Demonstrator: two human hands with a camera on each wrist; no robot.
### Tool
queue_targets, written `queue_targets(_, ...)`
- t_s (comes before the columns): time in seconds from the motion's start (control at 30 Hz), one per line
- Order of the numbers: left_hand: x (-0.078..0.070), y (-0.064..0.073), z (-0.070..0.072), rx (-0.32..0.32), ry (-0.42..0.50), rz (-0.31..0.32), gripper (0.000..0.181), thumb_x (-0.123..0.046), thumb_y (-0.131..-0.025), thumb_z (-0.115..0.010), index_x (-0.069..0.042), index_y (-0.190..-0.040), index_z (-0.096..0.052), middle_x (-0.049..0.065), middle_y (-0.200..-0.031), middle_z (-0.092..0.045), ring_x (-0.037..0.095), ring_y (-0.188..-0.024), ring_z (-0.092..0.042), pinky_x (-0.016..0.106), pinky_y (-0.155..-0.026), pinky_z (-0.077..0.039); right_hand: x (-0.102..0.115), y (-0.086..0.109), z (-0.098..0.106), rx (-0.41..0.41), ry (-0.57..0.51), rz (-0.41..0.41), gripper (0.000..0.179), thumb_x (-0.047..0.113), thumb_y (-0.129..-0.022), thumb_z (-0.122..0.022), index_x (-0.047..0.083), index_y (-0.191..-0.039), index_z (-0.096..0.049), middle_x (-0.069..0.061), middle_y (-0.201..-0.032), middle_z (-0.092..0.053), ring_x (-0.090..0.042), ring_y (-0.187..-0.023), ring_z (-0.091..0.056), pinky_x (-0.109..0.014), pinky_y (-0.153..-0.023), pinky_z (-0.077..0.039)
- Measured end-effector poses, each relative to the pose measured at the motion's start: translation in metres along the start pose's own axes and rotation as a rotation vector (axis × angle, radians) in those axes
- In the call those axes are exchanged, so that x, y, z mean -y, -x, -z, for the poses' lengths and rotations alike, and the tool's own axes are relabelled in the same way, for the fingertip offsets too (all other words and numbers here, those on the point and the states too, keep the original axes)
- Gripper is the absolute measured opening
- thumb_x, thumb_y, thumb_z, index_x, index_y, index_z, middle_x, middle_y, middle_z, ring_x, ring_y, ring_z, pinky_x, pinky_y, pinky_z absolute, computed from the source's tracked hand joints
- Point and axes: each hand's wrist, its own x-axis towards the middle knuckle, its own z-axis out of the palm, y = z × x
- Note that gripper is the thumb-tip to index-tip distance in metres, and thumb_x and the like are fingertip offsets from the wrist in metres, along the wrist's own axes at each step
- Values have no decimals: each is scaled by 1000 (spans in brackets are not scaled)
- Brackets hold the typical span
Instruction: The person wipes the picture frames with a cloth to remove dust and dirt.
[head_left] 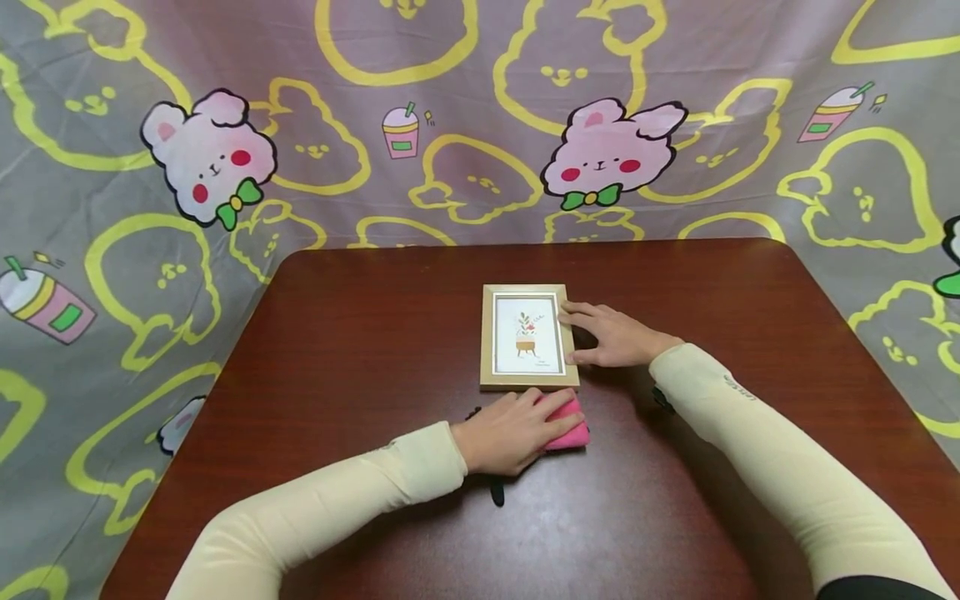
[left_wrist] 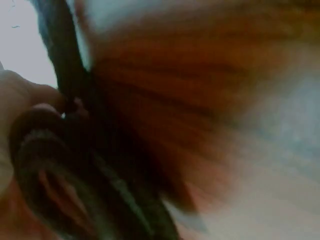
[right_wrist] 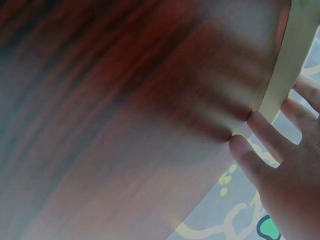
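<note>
A picture frame (head_left: 488, 342) with a light wood-coloured border lies flat on the table, holding a print of a potted plant. Just below its near edge, my left hand (head_left: 510, 429) grips a folded pink cloth (head_left: 572, 429), its fingers bent over the top; the thumb is hidden in the head view. My right hand (head_left: 618, 336) rests at the frame's right side, fingers fairly straight and spread, fingertips touching the border. In the right wrist view, the fingers (right_wrist: 270, 132) reach to the frame's pale edge (right_wrist: 277, 65). The left wrist view is blurred and does not show the cloth clearly.
The dark red-brown wooden table (head_left: 360, 333) has rounded far corners. A patterned curtain (head_left: 465, 108) with cartoon rabbits hangs behind it and along both sides. A black strap (head_left: 497, 492) hangs below the left wrist, and shows as a dark loop (left_wrist: 30, 150) in the left wrist view.
</note>
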Motion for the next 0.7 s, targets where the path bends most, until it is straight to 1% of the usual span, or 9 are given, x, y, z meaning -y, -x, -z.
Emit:
queue_targets(0.07, 0, 0, 0, -19, 13, 1, 57, -28, -99, -52, -26, -154, -36, 7, -161, -30, 23, -117, -54, 31, -81, -55, 0, 0, 0, 2, -3, -2, 77, 47, -89, -68, 7, -150, -44, -15, -163, -30, -41, -146, -34, -58, -116, -31)
queue_targets(0.2, 2, 2, 2, -54, 23, 21, 57, -22, -98, -53, -25, -153, -38, 6, -160, -32, 24, -122, -53, 35, -83, -55, 0, 1, -1, 7, -8, -11, 78, 48, -89, -68, 7, -150, -43, -14, -164, -28, -41, -146, -33, -58, -116, -30)
queue_targets(0.3, 7, 7, 6, -80, 29, 56, 56, -22, -99, -53, -23, -153, -38, 6, -158, -34, 24, -125, -54, 38, -88, -55, 0, 1, 0, 11, -13, -14, 78, 49, -89, -67, 8, -150, -43, -14, -164, -28, -40, -147, -32, -59, -116, -30)
queue_targets(0.4, 17, 13, 13, -136, 43, 106, 57, -21, -98, -54, -19, -153, -38, 8, -156, -37, 26, -119, -58, 38, -88, -56, 1, 1, 0, 9, -13, -7, 78, 50, -89, -67, 8, -150, -44, -14, -164, -29, -41, -146, -33, -59, -116, -30)
queue_targets(0.47, 29, 18, 21, -189, 64, 139, 59, -19, -97, -57, -16, -153, -39, 11, -155, -39, 28, -115, -60, 39, -86, -56, 1, 0, 0, 6, -10, 1, 77, 50, -89, -67, 9, -150, -44, -14, -163, -29, -41, -146, -34, -59, -116, -31)
queue_targets(0.53, 43, 23, 28, -257, 112, 186, 61, -15, -94, -60, -12, -151, -41, 15, -154, -40, 31, -112, -61, 40, -85, -56, 0, 0, 1, 6, -4, 2, 77, 50, -89, -67, 9, -150, -44, -14, -163, -29, -41, -145, -34, -58, -116, -31)
queue_targets(0.57, 52, 25, 31, -285, 137, 215, 61, -13, -93, -61, -10, -151, -41, 16, -154, -40, 32, -112, -60, 42, -87, -55, 0, 0, 1, 9, 0, -2, 78, 50, -89, -67, 10, -151, -43, -13, -164, -28, -41, -145, -34, -58, -116, -31)
queue_targets(0.63, 69, 28, 35, -340, 201, 283, 61, -11, -92, -61, -8, -150, -43, 18, -153, -40, 35, -113, -59, 44, -92, -53, -2, 0, 0, 15, 2, -4, 79, 51, -89, -66, 10, -151, -42, -13, -164, -28, -41, -145, -34, -58, -116, -31)
queue_targets(0.7, 85, 28, 36, -383, 257, 368, 60, -10, -92, -61, -7, -149, -44, 19, -152, -40, 36, -114, -57, 45, -97, -51, -2, -1, 1, 27, 5, -17, 80, 52, -89, -66, 10, -152, -41, -12, -164, -27, -40, -146, -33, -58, -116, -30)
